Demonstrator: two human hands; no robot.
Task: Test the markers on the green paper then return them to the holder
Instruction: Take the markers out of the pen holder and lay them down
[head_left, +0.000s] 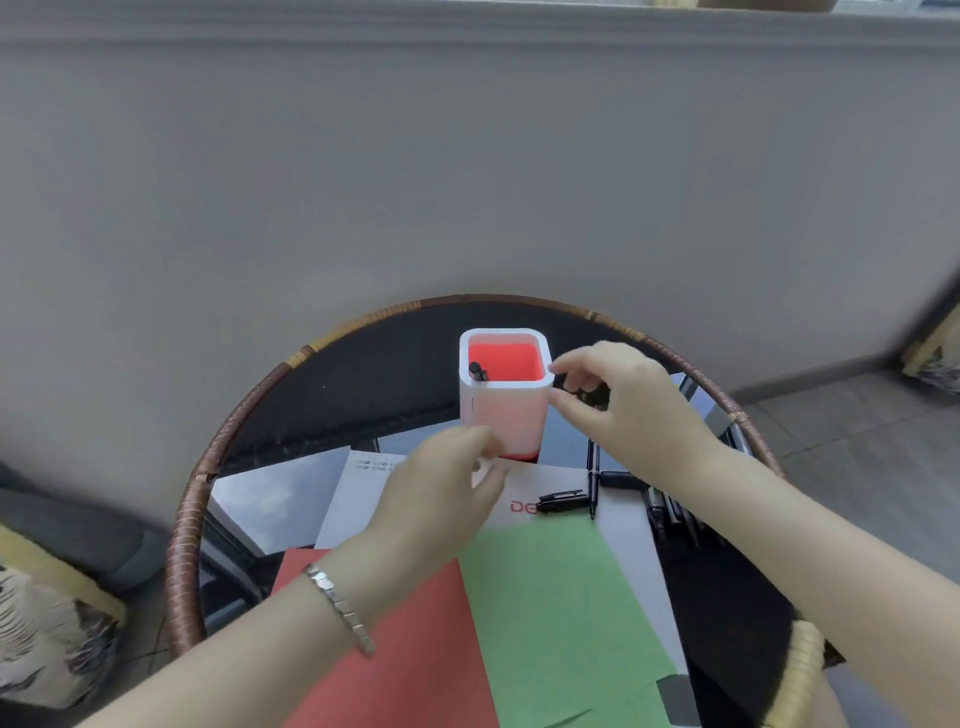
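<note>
The white square holder (511, 415) with a red inside stands at the middle of the round table, with one black marker (477, 372) leaning in its left corner. My left hand (441, 499) touches the holder's lower left corner with thumb and fingers. My right hand (628, 410) hovers by the holder's right rim, thumb and forefinger slightly apart; a dark shape sits under its curled fingers, and I cannot tell whether it is a marker. The green paper (561, 613) lies in front. A loose black marker (563, 503) lies just beyond it.
A red paper (405, 649) lies left of the green one, both on a white sheet (358, 493) with red letters. More black markers (670, 514) lie to the right. The table has a woven rim (228, 441). A grey wall stands behind.
</note>
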